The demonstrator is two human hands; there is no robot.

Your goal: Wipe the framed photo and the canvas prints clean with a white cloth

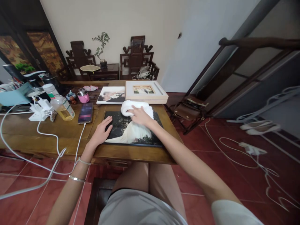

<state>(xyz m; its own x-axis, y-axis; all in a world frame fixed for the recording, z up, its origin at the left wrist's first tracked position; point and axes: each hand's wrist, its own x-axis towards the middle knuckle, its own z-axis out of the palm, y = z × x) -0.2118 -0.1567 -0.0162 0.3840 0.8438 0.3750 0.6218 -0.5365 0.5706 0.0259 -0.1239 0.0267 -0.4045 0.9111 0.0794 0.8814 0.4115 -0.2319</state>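
Note:
A dark photo print (pixel 122 125) showing a white dress lies flat on the wooden table (pixel 70 137) in front of me. My left hand (pixel 102 132) rests open on its left edge, fingers stretched flat. My right hand (pixel 139 115) presses down on a white cloth (pixel 131 106) at the print's top right, fingers bent over it.
Behind the print lie another photo (pixel 111 94) and a pale framed picture (pixel 145 90). To the left are a phone (pixel 85 113), a pink cup (pixel 83 97), a bottle of yellow liquid (pixel 62 106), a white charger (pixel 38 112) and trailing cables (pixel 56 147). Carved chairs (pixel 137 57) stand at the wall.

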